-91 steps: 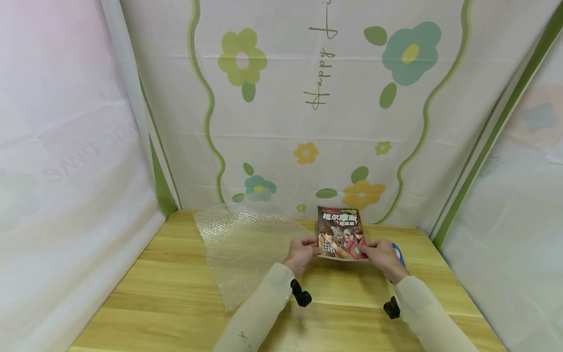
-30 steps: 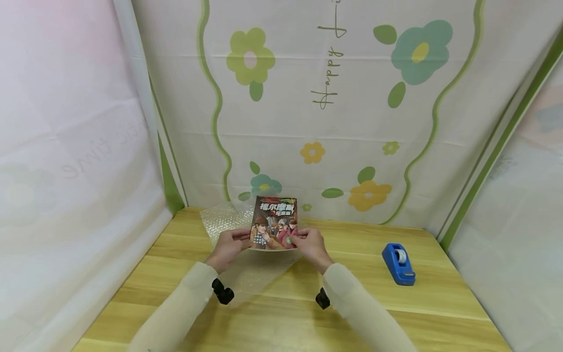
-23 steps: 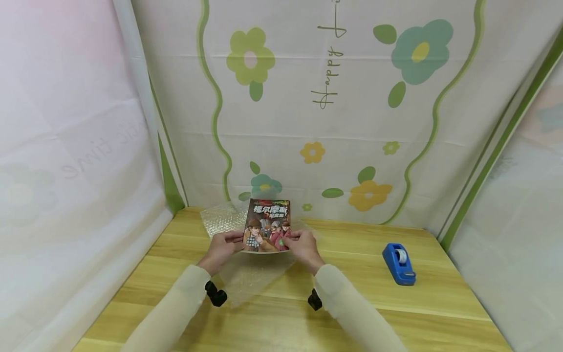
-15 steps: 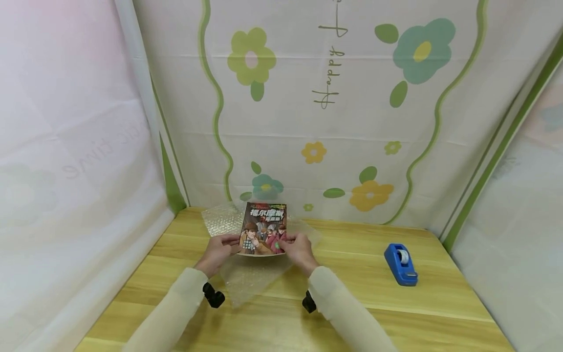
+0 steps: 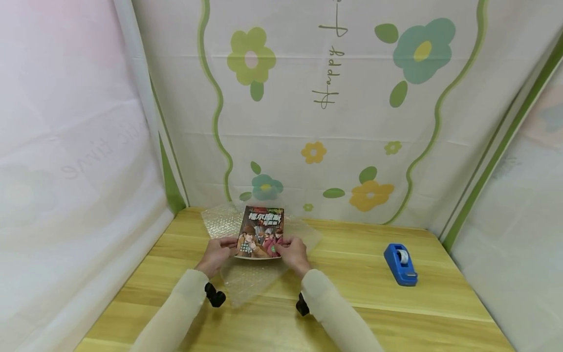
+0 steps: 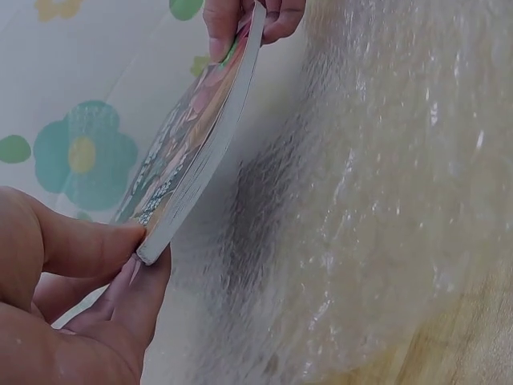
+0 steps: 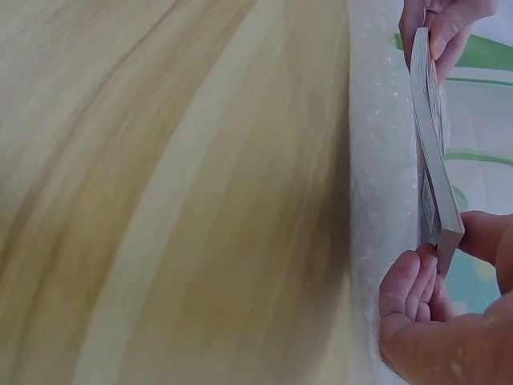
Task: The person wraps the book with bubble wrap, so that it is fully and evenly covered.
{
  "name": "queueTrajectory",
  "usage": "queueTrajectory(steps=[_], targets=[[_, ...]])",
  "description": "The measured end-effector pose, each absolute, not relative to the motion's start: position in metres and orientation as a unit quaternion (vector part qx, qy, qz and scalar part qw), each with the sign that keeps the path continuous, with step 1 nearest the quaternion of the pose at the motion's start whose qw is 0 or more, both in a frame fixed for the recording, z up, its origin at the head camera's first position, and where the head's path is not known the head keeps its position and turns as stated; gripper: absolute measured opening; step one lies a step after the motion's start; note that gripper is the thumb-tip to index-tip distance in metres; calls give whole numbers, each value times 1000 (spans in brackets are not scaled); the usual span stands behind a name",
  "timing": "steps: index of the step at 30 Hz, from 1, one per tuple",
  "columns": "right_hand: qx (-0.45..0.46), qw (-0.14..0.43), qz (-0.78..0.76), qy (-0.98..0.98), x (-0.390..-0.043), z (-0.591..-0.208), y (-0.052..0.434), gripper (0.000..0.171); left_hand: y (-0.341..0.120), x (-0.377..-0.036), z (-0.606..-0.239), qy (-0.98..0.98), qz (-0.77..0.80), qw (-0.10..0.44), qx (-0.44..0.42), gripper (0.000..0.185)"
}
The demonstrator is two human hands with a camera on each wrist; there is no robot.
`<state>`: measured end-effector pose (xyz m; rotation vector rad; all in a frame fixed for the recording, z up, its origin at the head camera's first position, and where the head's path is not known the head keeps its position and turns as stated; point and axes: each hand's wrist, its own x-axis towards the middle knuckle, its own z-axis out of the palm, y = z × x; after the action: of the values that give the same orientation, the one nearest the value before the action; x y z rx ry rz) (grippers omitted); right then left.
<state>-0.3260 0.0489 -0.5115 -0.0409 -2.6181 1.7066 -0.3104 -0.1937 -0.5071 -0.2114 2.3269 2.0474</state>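
Note:
A paperback book (image 5: 263,232) with an illustrated cover and white lettering is held face up between both hands, above a sheet of bubble wrap (image 5: 252,281). My left hand (image 5: 216,254) pinches its left edge, thumb on the cover and fingers beneath. At the opposite edge my right hand (image 5: 293,254) grips it the same way. In the left wrist view the book (image 6: 196,152) bends slightly, and a gap shows between it and the bubble wrap (image 6: 377,184). The right wrist view shows the book's page edges (image 7: 433,144) side-on, with fingers underneath.
A blue tape dispenser (image 5: 400,265) with a roll of tape stands on the wooden table (image 5: 352,293) at the right. Behind the table hangs a flower-printed cloth (image 5: 299,117), and more cloth closes off both sides.
Both hands have carried the book from the right over to the bubble wrap on the left, then lowered it somewhat. The tape dispenser, earlier mostly hidden behind the right hand, now shows fully.

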Motion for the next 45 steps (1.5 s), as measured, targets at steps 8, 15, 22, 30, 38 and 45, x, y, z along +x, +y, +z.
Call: queueTrajectory(steps=[8, 15, 22, 30, 38, 45], targets=[[-19, 8, 531, -847, -327, -520, 44, 16, -196, -314, -516, 759, 646, 17, -80, 38], [-6, 15, 525, -851, -326, -525, 43, 15, -197, -314, -523, 759, 645, 19, -82, 39], [-10, -1, 511, -860, -328, -526, 41, 16, -198, -316, -529, 755, 651, 15, -82, 40], [-7, -24, 512, -859, -331, -527, 41, 23, -196, -316, -531, 756, 649, 10, -82, 36], [-1, -32, 513, -858, -334, -531, 42, 28, -195, -316, -529, 770, 632, 15, -92, 35], [-1, -32, 504, -863, -335, -531, 43, 31, -194, -318, -525, 802, 593, -1, -74, 37]])
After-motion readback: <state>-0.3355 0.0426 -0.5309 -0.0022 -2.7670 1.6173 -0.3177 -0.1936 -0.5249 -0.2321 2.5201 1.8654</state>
